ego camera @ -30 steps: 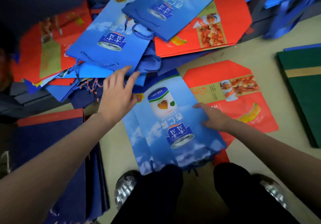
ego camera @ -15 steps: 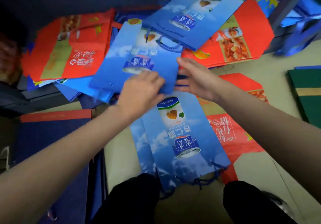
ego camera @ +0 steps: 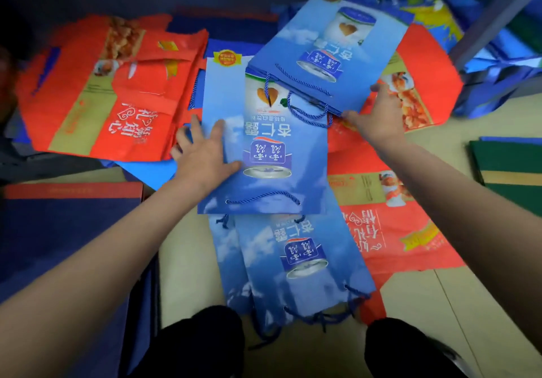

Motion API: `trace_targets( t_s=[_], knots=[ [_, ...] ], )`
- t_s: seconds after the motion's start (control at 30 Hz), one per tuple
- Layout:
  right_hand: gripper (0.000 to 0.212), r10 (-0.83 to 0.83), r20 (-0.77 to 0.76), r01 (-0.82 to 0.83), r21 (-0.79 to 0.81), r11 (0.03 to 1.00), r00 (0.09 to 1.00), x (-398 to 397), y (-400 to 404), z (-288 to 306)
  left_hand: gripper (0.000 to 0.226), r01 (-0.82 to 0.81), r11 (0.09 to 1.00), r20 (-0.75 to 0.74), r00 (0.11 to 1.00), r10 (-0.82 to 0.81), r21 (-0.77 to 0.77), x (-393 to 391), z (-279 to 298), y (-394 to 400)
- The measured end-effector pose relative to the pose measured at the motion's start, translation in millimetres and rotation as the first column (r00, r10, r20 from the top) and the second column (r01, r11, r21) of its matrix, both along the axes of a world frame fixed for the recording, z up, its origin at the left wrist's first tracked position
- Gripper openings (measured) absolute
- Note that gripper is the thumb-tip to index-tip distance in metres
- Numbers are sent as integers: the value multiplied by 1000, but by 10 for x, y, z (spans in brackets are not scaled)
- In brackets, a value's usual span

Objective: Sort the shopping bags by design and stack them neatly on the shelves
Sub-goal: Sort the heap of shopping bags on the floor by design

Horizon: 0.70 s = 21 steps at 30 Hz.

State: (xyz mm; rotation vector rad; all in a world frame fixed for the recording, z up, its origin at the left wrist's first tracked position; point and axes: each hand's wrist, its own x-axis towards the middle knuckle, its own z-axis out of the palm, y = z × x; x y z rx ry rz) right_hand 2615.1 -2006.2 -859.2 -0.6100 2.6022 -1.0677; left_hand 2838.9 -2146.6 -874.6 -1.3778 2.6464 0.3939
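A blue shopping bag printed with a can lies face up on a stack of the same blue bags on the floor in front of my knees. My left hand rests on its left edge, fingers spread and thumb on top. A second blue bag overlaps its far end, rope handles hanging across it. My right hand touches that bag's near right corner with thumb and straight fingers. Red bags lie at the far left, behind my right hand and at the near right.
Dark navy bags with a red strip are stacked at my left. A green bag pile sits at the right edge. A shelf post and crumpled blue bags stand at the far right. Beige floor shows at the near right.
The blue bag under my left hand has slid toward me onto the blue stack. My right hand has moved right, to the corner of the second blue bag.
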Motion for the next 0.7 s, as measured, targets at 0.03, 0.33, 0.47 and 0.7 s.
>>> trace_targets(
  t_s=[0.03,0.33,0.47,0.7],
  knots=[
    [57,-50,207,77,-125,989,977,-37,-79,-11,93,9,1000,51,999,-10,12,-31,-15,2],
    [34,-107,611,339,-278,899,784,-237,-666,139,106,84,994,231,968,-97,67,-274,20,-308],
    [18,-12,544,16,-3,1000,839,-419,-562,489,105,35,987,263,962,-77,159,-462,237,-564],
    [83,127,644,-119,-56,991,754,-481,761,454,95,182,983,137,975,-176,-30,-369,156,-248]
  ],
)
